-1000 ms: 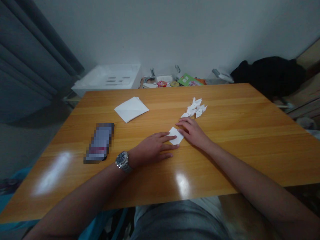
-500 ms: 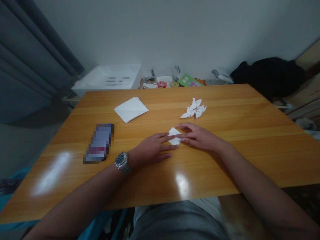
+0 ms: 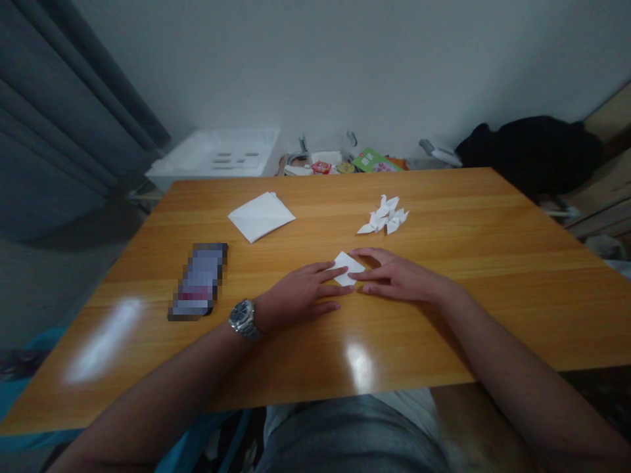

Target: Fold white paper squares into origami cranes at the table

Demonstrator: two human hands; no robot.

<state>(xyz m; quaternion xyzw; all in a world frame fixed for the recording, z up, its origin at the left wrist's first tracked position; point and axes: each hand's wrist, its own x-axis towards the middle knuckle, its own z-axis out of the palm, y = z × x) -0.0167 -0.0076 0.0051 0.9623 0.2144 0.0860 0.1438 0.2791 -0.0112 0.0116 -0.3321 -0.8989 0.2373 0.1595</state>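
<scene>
A small folded square of white paper (image 3: 348, 261) lies flat on the wooden table (image 3: 434, 328), one corner pointing away from me. My left hand (image 3: 308, 289), with a metal watch at the wrist, rests its outstretched fingertips on the paper's left side. From the other side, my right hand (image 3: 394, 274) touches the paper's right part with spread fingers. Beyond my right hand lies a cluster of folded white paper birds (image 3: 384, 215). To the left and farther back is a stack of white paper sheets (image 3: 261, 217).
A phone (image 3: 200, 279) with a blurred screen lies left of my left hand. Behind the table's far edge are a white tray (image 3: 190, 154), a green booklet or packet (image 3: 374, 159) and other small items. A black cloth heap (image 3: 532, 148) sits at the back right.
My right hand's fingers have shifted slightly to the right across the paper, uncovering more of it. My left hand stays in place, and the view has moved slightly.
</scene>
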